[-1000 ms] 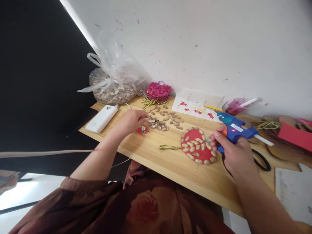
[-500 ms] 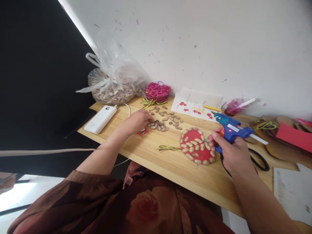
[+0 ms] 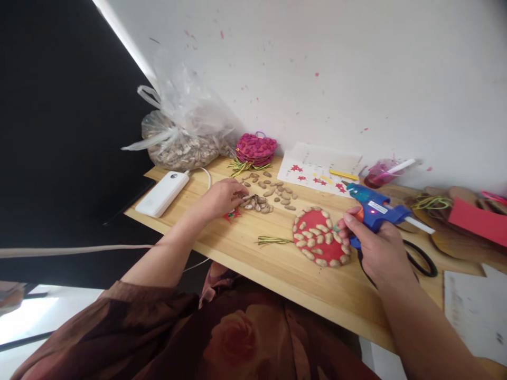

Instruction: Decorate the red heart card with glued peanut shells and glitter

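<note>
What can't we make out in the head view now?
All head view:
Whether the left hand holds anything: hidden by the hand itself.
Most of the handle of the glue gun: covered by the right hand.
Print on its white label: too small.
White panel: cut off by right edge.

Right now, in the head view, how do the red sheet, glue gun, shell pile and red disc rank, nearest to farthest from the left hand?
1. Shell pile, just right of the left hand.
2. Red disc, farther right.
3. Glue gun, in the right hand.
4. Red sheet, at the far right.
</note>
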Demonstrator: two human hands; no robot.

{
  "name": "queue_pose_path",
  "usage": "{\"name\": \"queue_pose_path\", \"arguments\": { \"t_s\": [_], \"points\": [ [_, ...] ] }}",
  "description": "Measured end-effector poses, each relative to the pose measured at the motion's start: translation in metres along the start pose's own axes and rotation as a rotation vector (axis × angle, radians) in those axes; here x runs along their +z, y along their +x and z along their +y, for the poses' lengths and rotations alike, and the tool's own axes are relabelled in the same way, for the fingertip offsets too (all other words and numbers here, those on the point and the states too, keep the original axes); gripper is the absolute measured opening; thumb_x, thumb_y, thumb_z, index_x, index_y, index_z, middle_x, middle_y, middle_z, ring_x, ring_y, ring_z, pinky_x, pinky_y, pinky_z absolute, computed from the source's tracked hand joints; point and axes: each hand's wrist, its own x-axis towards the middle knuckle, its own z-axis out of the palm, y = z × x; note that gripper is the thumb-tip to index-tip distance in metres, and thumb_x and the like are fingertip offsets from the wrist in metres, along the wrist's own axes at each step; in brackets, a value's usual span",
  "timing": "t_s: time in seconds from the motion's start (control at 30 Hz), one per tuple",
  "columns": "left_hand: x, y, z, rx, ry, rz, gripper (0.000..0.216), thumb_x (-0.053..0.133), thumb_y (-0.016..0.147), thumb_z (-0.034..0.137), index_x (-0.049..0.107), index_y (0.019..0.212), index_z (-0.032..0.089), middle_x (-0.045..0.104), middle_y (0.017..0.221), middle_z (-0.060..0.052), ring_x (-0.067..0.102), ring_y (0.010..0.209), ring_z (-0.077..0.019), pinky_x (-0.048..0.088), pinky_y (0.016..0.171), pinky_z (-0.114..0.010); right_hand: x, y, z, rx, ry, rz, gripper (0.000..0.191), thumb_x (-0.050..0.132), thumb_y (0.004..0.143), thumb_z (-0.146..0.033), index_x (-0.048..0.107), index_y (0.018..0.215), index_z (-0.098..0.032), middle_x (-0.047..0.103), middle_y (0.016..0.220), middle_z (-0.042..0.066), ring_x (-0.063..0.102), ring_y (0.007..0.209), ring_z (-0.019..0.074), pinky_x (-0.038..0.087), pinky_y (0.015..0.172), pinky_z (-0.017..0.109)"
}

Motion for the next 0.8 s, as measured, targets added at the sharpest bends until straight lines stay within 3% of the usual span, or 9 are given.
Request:
{"name": "queue_pose_path", "arguments": {
  "t_s": [0.17,0.4,0.5,0.67,0.8],
  "points": [
    [0.008,-0.001,-0.003,0.078,-0.028,0.071,0.033,0.059,0.084,0.015,0.075,0.112,0.019,0.073,0.115,-0.010,0.068,0.106,-0.0232,0.053,0.097,-0.036,0.003,0.000,-0.002,-0.003,0.004,-0.007,0.033,0.087,0.069,-0.038,0.064,0.088,-0.023,0.066,0.064,-0.002,0.057,0.049,0.0136,0.043,0.041,0.023],
    [0.016,0.000,0.000,0.138,-0.056,0.054,0.033,0.055,0.086,0.010,0.079,0.106,0.021,0.078,0.106,-0.007,0.068,0.104,-0.0224,0.053,0.098,-0.036,0.002,-0.001,-0.003,0.005,0.000,-0.013,0.034,0.088,0.068,-0.039,0.063,0.086,-0.023,0.067,0.064,-0.002,0.057,0.049,0.0134,0.044,0.041,0.023],
    [0.012,0.000,0.005,0.039,-0.094,0.079,0.030,0.060,0.086,0.015,0.080,0.107,0.022,0.080,0.102,-0.006,0.070,0.098,-0.0224,0.054,0.094,-0.035,0.001,0.000,-0.002,0.002,-0.010,-0.009,0.035,0.088,0.068,-0.040,0.063,0.086,-0.023,0.067,0.065,-0.001,0.058,0.049,0.0136,0.044,0.040,0.023],
    [0.004,0.013,0.011,-0.264,-0.239,0.142,0.028,0.065,0.084,0.019,0.080,0.106,0.023,0.080,0.102,-0.003,0.072,0.088,-0.0180,0.055,0.087,-0.028,0.000,0.000,0.000,0.024,-0.012,-0.020,0.036,0.087,0.069,-0.040,0.063,0.089,-0.023,0.068,0.065,-0.002,0.058,0.050,0.0133,0.043,0.039,0.022],
    [0.004,0.039,0.008,-0.288,-0.336,0.077,0.025,0.069,0.081,0.018,0.079,0.104,0.017,0.080,0.095,-0.004,0.072,0.086,-0.0175,0.055,0.082,-0.026,-0.001,0.001,0.000,0.016,-0.027,-0.007,0.037,0.087,0.068,-0.041,0.063,0.089,-0.022,0.068,0.065,-0.002,0.058,0.049,0.0130,0.044,0.040,0.022]
  ]
}}
